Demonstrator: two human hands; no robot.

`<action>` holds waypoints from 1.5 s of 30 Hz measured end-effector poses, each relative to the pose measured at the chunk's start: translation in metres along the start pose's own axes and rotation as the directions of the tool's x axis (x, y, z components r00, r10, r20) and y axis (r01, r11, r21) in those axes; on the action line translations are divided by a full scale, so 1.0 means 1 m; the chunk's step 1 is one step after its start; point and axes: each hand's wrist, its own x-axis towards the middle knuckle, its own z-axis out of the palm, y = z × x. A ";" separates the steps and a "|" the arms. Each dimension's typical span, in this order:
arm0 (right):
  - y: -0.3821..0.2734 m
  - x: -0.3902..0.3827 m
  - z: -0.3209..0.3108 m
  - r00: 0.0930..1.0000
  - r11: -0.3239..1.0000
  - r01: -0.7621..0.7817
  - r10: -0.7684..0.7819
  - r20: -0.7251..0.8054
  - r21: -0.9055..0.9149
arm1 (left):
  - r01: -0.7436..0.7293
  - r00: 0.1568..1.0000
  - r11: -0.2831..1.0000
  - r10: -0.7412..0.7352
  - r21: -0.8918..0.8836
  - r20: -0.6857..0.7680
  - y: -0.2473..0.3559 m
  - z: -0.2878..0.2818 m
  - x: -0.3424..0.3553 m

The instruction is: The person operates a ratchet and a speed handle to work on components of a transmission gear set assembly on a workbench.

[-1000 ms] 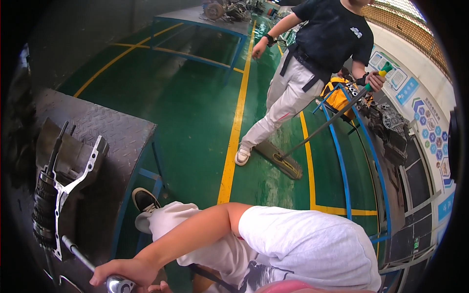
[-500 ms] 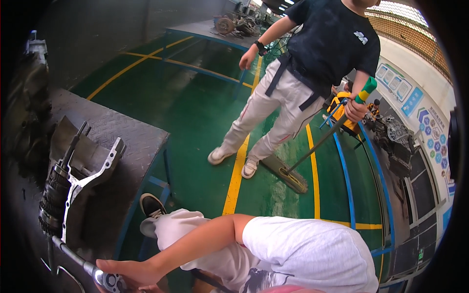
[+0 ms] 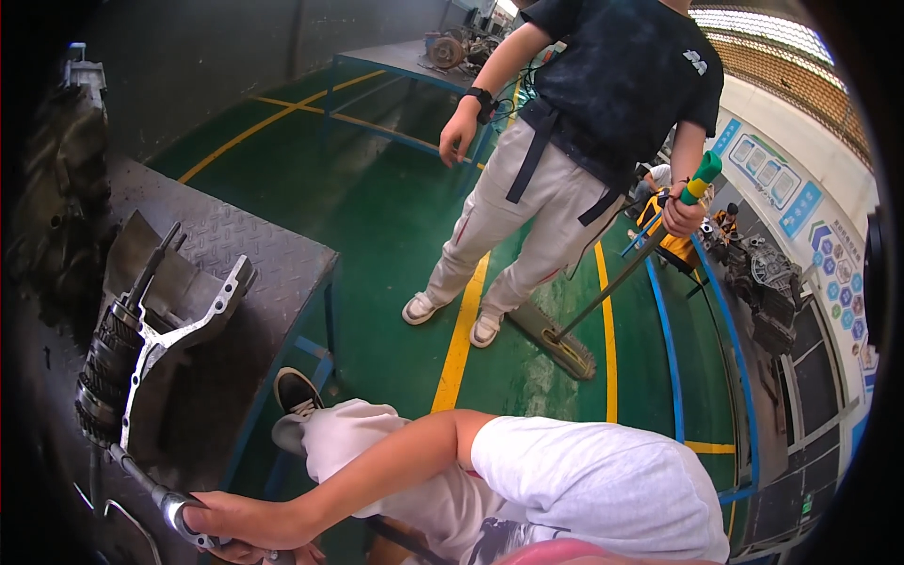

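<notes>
My right hand (image 3: 250, 521) is wrapped round the head of a chrome ratchet wrench (image 3: 175, 509), thumb on top. A long extension bar (image 3: 132, 465) runs from the wrench up to the lower end of a dark, ribbed gear shaft (image 3: 105, 372). The shaft stands beside a silver, open-sided metal housing (image 3: 155, 350) with bolt holes along its flange. Both rest on the steel-plate bench (image 3: 235, 226). Under my right wrist, at the lower edge, shows a bit of skin that seems to be my left hand (image 3: 306, 555); its fingers are mostly cut off.
Ahead, a person in a black T-shirt (image 3: 631, 85) stands holding a broom (image 3: 607, 287) with a green-and-yellow grip. A blue-framed table (image 3: 400, 58) bears metal parts at the back; more engine parts (image 3: 767, 273) lie at right. My shoe (image 3: 298, 392) is near the bench leg.
My right hand has turned over the ratchet head and covers more of it. The view has shifted slightly. The standing person's free hand is a little lower.
</notes>
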 end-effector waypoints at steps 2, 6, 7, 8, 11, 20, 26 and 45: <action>-0.003 -0.004 0.004 1.000 1.000 0.002 -0.002 0.002 -0.003 | -0.060 0.998 0.991 0.061 -0.118 0.010 -0.001 0.002 0.000; -0.001 -0.009 0.010 0.998 0.998 0.033 -0.036 -0.055 -0.059 | -0.011 1.000 0.992 0.010 -0.129 -0.007 -0.010 0.009 0.003; 0.001 -0.010 0.010 0.997 0.995 0.058 -0.062 -0.056 -0.077 | -0.059 0.998 0.970 0.063 -0.234 0.009 -0.016 0.012 0.007; 0.005 -0.009 0.005 0.997 0.995 0.047 -0.052 -0.058 -0.088 | -0.104 0.993 0.936 0.117 -0.336 0.018 -0.019 0.013 0.008; 0.000 -0.002 0.006 0.994 0.998 0.025 -0.030 -0.104 -0.057 | -0.074 0.995 0.954 0.089 -0.291 0.039 0.001 0.010 0.006; -0.011 -0.008 0.018 0.983 0.993 0.105 -0.110 -0.144 -0.047 | -0.018 0.998 0.916 0.040 -0.401 0.046 0.005 0.023 0.008; -0.015 0.006 0.019 0.992 0.987 0.099 -0.108 -0.066 -0.126 | -0.071 0.994 0.896 0.103 -0.438 0.049 0.011 0.022 0.014; -0.028 -0.010 0.027 0.954 0.964 0.054 -0.127 -0.273 -0.260 | -0.126 0.985 0.950 0.154 -0.287 0.078 0.007 0.031 0.017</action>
